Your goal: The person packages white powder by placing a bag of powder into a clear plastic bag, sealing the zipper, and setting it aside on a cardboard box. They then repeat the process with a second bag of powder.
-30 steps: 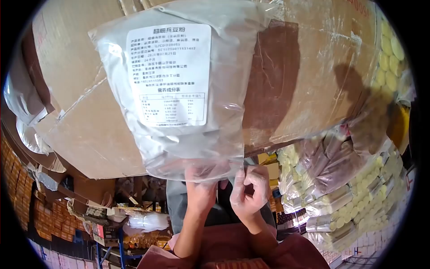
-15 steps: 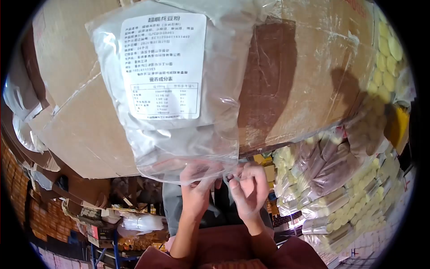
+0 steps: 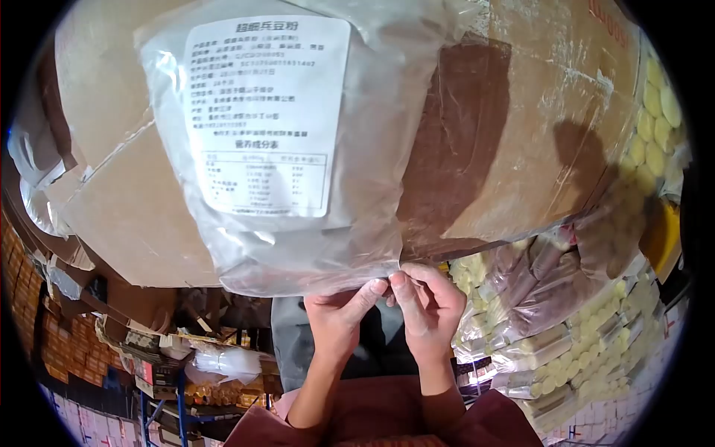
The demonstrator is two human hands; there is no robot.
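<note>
A large clear plastic bag (image 3: pixel 372 167) filled with pale powder lies on a cardboard box. Its white label (image 3: pixel 264 119) carries printed text and a table. At the bag's near edge, my left hand (image 3: pixel 335 320) is closed, pinching the plastic between thumb and fingers. Right beside it, my right hand (image 3: pixel 430 309) pinches the same edge close to its right corner. Both thumbs lie on top, their tips almost touching. The fingertips under the plastic are partly hidden.
Beneath the bag is the big cardboard box (image 3: pixel 551 82), its brown tape running to the right of the bag. Stacked clear packs of pale yellow rolls (image 3: pixel 566 357) stand at right. Shelving with a bundle of white plastic (image 3: pixel 227 363) is at lower left.
My hands have come together at the bag's near edge, thumbs now side by side. The loose plastic that hung over my left hand is drawn flatter. The label sits slightly lower and further left.
</note>
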